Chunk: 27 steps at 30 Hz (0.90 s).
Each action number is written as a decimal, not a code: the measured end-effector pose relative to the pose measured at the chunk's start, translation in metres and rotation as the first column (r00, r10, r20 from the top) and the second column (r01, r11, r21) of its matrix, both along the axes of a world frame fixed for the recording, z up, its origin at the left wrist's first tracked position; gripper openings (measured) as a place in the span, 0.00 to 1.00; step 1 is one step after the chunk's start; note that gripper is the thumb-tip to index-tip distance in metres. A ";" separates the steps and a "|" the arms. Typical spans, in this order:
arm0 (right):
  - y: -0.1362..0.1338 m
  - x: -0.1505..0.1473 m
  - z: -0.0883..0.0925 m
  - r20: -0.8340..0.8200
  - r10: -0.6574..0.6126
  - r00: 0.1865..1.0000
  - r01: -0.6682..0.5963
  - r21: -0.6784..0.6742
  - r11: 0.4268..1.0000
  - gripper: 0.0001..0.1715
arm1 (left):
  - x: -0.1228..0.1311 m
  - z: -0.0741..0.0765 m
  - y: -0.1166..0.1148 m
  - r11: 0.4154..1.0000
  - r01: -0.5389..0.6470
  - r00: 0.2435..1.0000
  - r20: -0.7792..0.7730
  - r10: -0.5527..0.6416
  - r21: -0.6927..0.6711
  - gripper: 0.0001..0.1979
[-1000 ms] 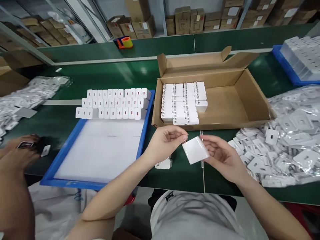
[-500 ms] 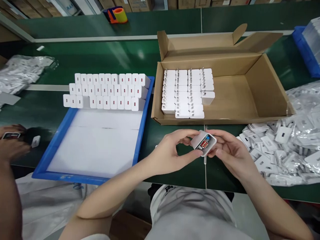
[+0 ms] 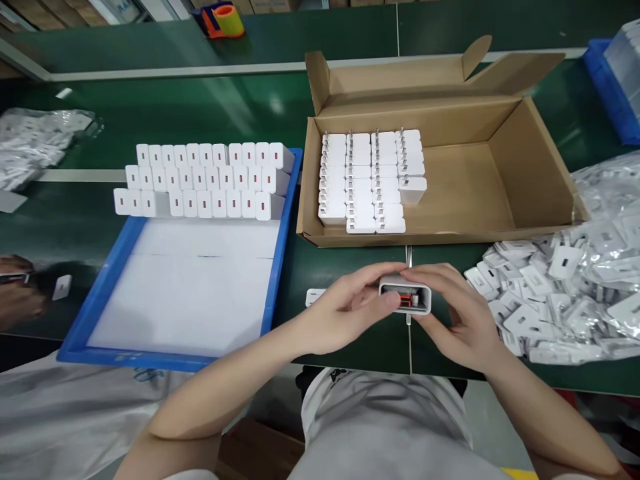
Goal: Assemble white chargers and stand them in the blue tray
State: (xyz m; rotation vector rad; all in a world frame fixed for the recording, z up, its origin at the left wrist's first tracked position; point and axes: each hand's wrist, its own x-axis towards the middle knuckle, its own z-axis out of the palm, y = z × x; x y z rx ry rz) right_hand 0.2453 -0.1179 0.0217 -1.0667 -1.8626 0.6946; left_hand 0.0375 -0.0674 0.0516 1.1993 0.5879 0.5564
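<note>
Both my hands hold one white charger [image 3: 407,297] just above the green table's near edge. Its open end faces me and shows red parts inside. My left hand [image 3: 345,308] pinches its left side and my right hand [image 3: 457,319] wraps its right side. A small white piece [image 3: 315,297] lies on the table by my left hand. Beyond them, an open cardboard box [image 3: 505,167] holds rows of white chargers [image 3: 367,180] in its left part.
A blue tray [image 3: 107,297] with a white liner carries rows of white chargers [image 3: 200,180] at its far end. A heap of bagged white pieces [image 3: 565,287] lies at the right. Another person's hand [image 3: 17,290] rests at the left edge. A tape dispenser [image 3: 220,19] sits far back.
The charger has turned in my hands from its flat white side to its open end facing me. Both hands closed around it and dropped slightly toward the table edge.
</note>
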 end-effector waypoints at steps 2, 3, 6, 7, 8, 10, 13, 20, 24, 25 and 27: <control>0.000 0.000 -0.001 0.002 0.000 1.000 0.000 0.031 1.000 0.29 | -0.002 0.000 0.002 1.000 -0.014 1.000 0.002 0.014 -0.018 0.18; 0.000 -0.001 -0.002 -0.017 -0.005 1.000 0.006 0.047 0.999 0.30 | -0.002 0.001 0.002 1.000 -0.017 1.000 0.002 0.017 -0.020 0.17; 0.001 -0.003 -0.002 -0.045 -0.029 0.999 0.034 0.129 0.991 0.28 | 0.000 -0.001 0.001 1.000 -0.025 0.999 0.036 0.026 -0.013 0.17; 0.001 -0.004 -0.001 -0.024 -0.037 0.999 0.041 0.170 0.985 0.26 | 0.001 -0.001 0.000 1.000 -0.028 0.998 0.061 0.029 -0.011 0.17; 0.001 -0.005 -0.001 0.010 -0.049 0.999 0.046 0.208 0.977 0.24 | 0.002 -0.002 0.000 0.999 -0.032 0.996 0.085 0.033 -0.012 0.17; 0.002 -0.007 0.001 0.071 -0.080 0.994 0.058 0.263 0.963 0.22 | 0.004 -0.003 -0.002 0.999 -0.039 0.994 0.104 0.041 -0.024 0.17; 0.001 -0.008 0.002 0.115 -0.127 0.985 0.086 0.313 0.946 0.22 | 0.005 -0.004 -0.003 0.998 -0.054 0.996 0.063 0.057 -0.043 0.18; -0.005 -0.007 -0.002 0.159 -0.141 0.977 0.085 0.317 0.945 0.22 | 0.004 -0.006 -0.004 0.998 -0.050 0.999 -0.008 0.049 -0.048 0.21; -0.006 -0.006 -0.003 0.164 -0.128 0.978 0.068 0.329 0.942 0.23 | 0.004 -0.007 -0.004 0.996 -0.032 0.999 -0.025 0.030 -0.080 0.22; -0.006 -0.006 -0.003 0.165 -0.128 0.978 0.068 0.331 0.941 0.23 | 0.004 -0.007 -0.004 0.996 -0.032 0.999 -0.029 0.030 -0.085 0.22; -0.006 -0.005 -0.003 0.171 -0.116 0.978 0.055 0.325 0.944 0.23 | 0.004 -0.007 -0.003 0.995 -0.033 0.999 -0.038 0.030 -0.090 0.22</control>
